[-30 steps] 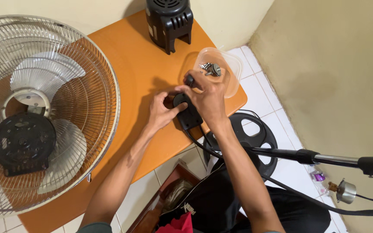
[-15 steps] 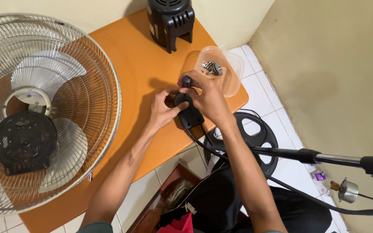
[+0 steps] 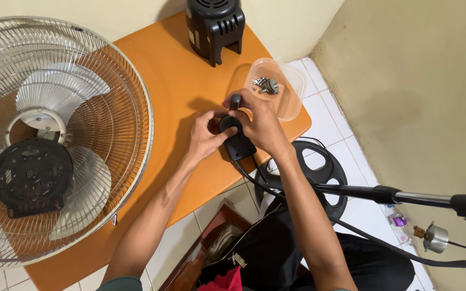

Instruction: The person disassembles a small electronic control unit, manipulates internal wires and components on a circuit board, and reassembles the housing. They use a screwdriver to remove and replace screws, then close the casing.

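A wire fan guard with pale blades and a black hub plate covers the left of the orange table. At the table's far edge stands a black motor housing; near it a clear plastic tub holds screws. A black round fan base lies on the white tiled floor by beige walls. Left hand and right hand are together, clamped on a small black switch box at the table's near edge.
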